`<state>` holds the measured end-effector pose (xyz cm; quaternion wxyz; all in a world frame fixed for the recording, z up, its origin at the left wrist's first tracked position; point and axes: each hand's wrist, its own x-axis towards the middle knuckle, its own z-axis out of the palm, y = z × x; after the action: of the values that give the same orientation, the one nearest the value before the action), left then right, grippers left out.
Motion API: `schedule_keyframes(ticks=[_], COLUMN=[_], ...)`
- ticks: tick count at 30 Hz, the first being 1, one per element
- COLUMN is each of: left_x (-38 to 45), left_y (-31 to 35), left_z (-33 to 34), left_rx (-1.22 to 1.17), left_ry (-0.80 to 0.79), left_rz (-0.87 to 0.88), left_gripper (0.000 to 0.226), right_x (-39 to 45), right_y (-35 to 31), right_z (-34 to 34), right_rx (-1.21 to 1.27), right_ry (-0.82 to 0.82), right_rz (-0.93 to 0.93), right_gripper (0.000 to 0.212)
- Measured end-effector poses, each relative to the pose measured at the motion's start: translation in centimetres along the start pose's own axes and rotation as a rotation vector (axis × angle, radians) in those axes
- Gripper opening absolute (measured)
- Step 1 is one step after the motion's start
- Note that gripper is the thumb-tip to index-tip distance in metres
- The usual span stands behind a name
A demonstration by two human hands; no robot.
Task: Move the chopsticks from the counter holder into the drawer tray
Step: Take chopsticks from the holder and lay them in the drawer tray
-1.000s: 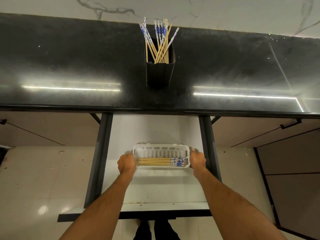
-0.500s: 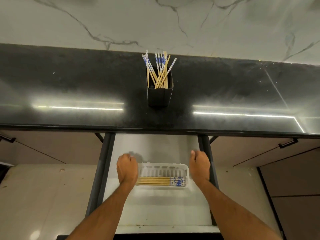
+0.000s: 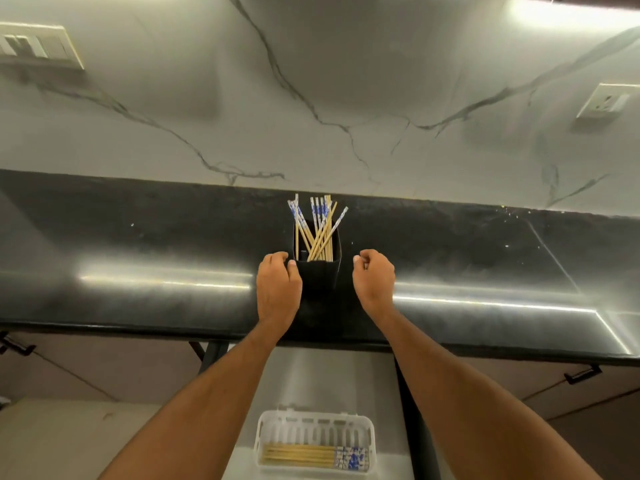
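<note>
Your left hand is at the black holder on the dark counter, on its 9 o'clock side. The thumb lies against the holder's near left corner and the fingers are curled around its left wall; their tips are hidden behind the hand, so I cannot tell how firmly they press. Your right hand is at 3 o'clock of the holder, near it but with a dark gap between. Its fingers are bent loosely inward, and nothing shows inside them; whether the fingertips touch each other is hard to make out.

The chopsticks in the holder stand upright and lean in different directions, blue-patterned ends up toward 12 o'clock. Their lower ends are hidden inside the holder, so you cannot count them surely.

At 6 o'clock, between your forearms, the white tray sits in the open drawer. A flat bundle of chopsticks in the tray lies along its near side, patterned ends pointing to 3 o'clock. The near rim of the tray is almost at the bottom edge of the view, and the drawer front is cut off.

The marble wall carries a switch plate at 10 o'clock, partly cut off, and a socket at 2 o'clock, both blurred.
</note>
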<state>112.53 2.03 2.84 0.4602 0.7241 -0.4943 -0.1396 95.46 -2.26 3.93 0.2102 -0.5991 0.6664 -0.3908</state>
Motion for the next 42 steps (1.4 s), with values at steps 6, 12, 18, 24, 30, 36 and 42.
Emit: schedule_keyframes(ticks=[6, 12, 18, 24, 30, 36, 42], left_x=[4.7, 9.8, 14.1, 16.6, 17.8, 17.2, 16.1], left_y=[2.1, 2.8, 1.4, 0.8, 0.7, 1.2, 1.5], left_z=[1.1, 2.5, 5.1, 6.8, 8.0, 7.5, 6.9], left_rx=[-0.027, -0.042, -0.07, -0.158, -0.197, -0.166, -0.166], left_ry=[-0.008, -0.069, -0.125, -0.135, -0.166, -0.168, -0.141], left_rz=[-0.096, -0.181, -0.28, -0.385, -0.359, -0.242, -0.069], left_gripper=[0.032, 0.035, 0.022, 0.024, 0.02, 0.007, 0.003], right_x=[4.7, 8.6, 12.1, 13.7, 14.3, 14.1, 13.1], right_y=[-3.8, -5.1, -4.9, -5.3, -5.7, -6.3, -7.2], right_z=[1.2, 3.2, 6.4, 8.7, 9.7, 10.0, 10.2], right_rx=[0.003, 0.039, 0.147, 0.213, 0.186, 0.116, 0.091], right_ry=[-0.042, -0.06, -0.049, 0.014, 0.028, 0.043, 0.048], right_rz=[0.037, 0.157, 0.28, 0.289, 0.255, 0.133, -0.063], right_gripper=[0.013, 0.021, 0.035, 0.054, 0.033, 0.021, 0.031])
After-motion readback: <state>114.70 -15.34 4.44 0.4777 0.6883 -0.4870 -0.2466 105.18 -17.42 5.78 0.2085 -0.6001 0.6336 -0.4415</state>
